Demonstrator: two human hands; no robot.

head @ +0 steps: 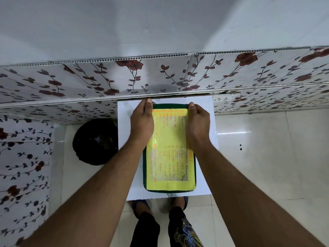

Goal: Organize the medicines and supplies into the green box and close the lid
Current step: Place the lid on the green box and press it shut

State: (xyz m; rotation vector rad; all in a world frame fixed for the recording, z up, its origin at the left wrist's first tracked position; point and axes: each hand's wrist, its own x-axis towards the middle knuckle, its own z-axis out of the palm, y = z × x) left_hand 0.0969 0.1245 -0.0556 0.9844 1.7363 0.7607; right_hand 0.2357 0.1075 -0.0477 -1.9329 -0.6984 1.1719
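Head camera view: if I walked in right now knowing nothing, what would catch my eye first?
Probably the green box, lid down, its top covered by a bright yellow sheet of orange handwriting, on a small white table in the middle. The left hand and right hand rest on the lid's far corners. Next, the rose-patterned wall panels behind, and a black bin on the floor left of the table.

Plain pale wall (160, 24) above; below it, white panelling printed with dark red roses and trailing leafy vines (89, 81), its cut top edge showing hollow cells; same floral panelling runs down the left side (23, 157); glossy cream floor tiles (258, 166) with a bright streak of reflected light; small white table (124, 125) set against the panelling; black round bin (94, 141) just beside the table's left edge.
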